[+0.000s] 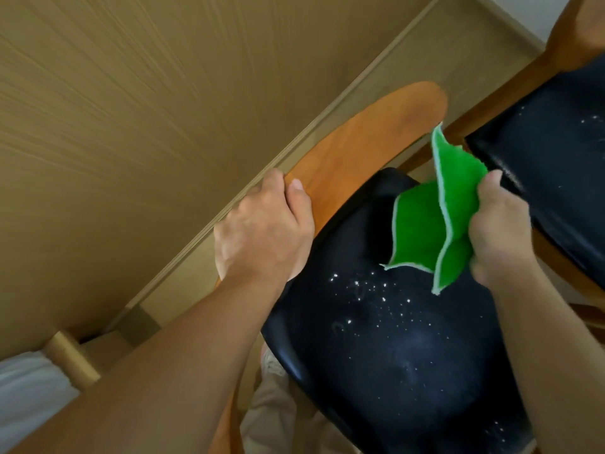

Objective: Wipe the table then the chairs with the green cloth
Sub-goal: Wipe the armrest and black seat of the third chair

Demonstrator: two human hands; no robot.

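Head cam, pale wood-grain floor: left hand [265, 227] grips curved wooden chair back [360, 149] w/ crumb-speckled black seat [393, 348]; right hand [501, 227] pinches fuzzy green cloth [435, 217].

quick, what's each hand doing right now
Left hand: grips the chair backrest.
Right hand: holds the green cloth.

We see two bare forearms reaching in from the bottom edge, no sleeves, watch, bracelet or rings on either. Our left hand [265, 231] shows knuckles, raised tendons across the back, and a short trimmed thumbnail. Our right hand [501, 227] shows its back and wrist, nails out of view. Below, between the arms, we note light beige trousers [278, 411], creased fabric, partly blurred
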